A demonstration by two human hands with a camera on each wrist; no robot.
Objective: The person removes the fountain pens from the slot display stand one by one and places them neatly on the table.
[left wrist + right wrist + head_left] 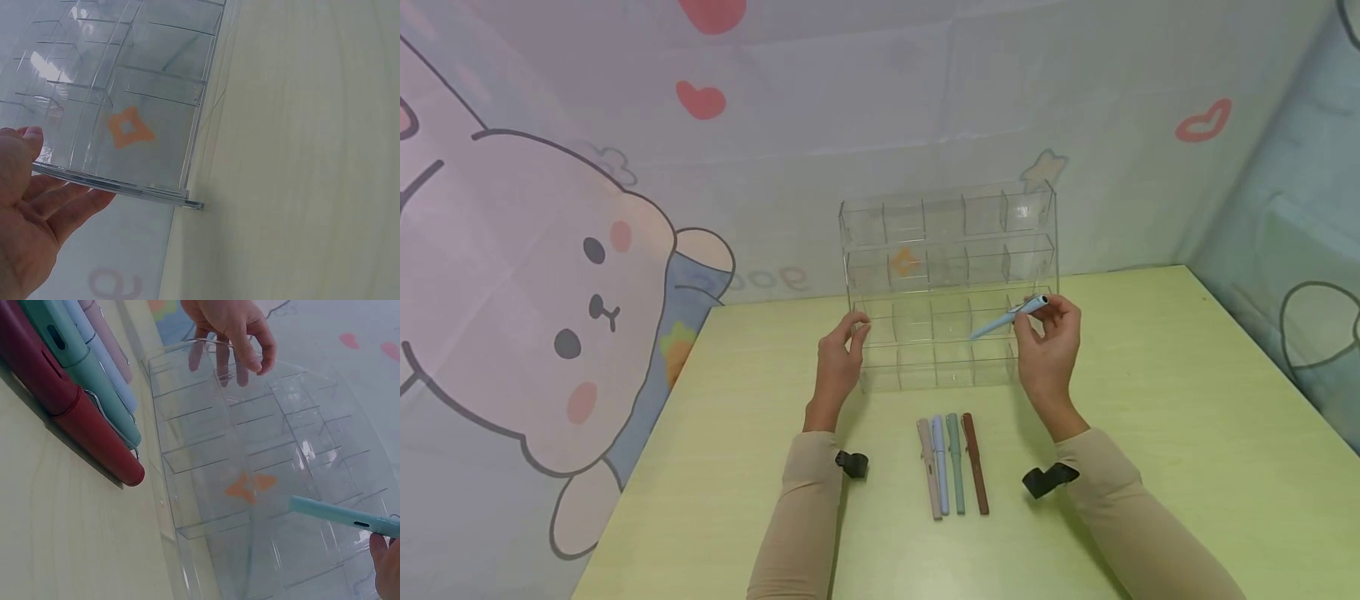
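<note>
A clear plastic organizer (pixel 951 243) with tiers of small compartments stands upright on the table. My left hand (pixel 838 358) holds its left side; in the left wrist view the thumb lies over the front and the fingers behind the side panel. Between thumb and fingers, my right hand (pixel 1051 346) pinches a light blue pen (pixel 997 322). That pen is tilted, its lower end pointing left, in front of the lower tiers on the right. In front of the organizer lie a beige-pink pen (pixel 928 467), a pale lavender-blue pen (pixel 940 467), a green pen (pixel 956 467) and a dark red pen (pixel 976 467).
The light yellow-green table (pixel 715 467) reaches back to a cloth backdrop (pixel 790 108) printed with a cartoon animal and hearts. A black wrist camera (pixel 852 464) sits by the left cuff, another black wrist camera (pixel 1049 480) by the right one.
</note>
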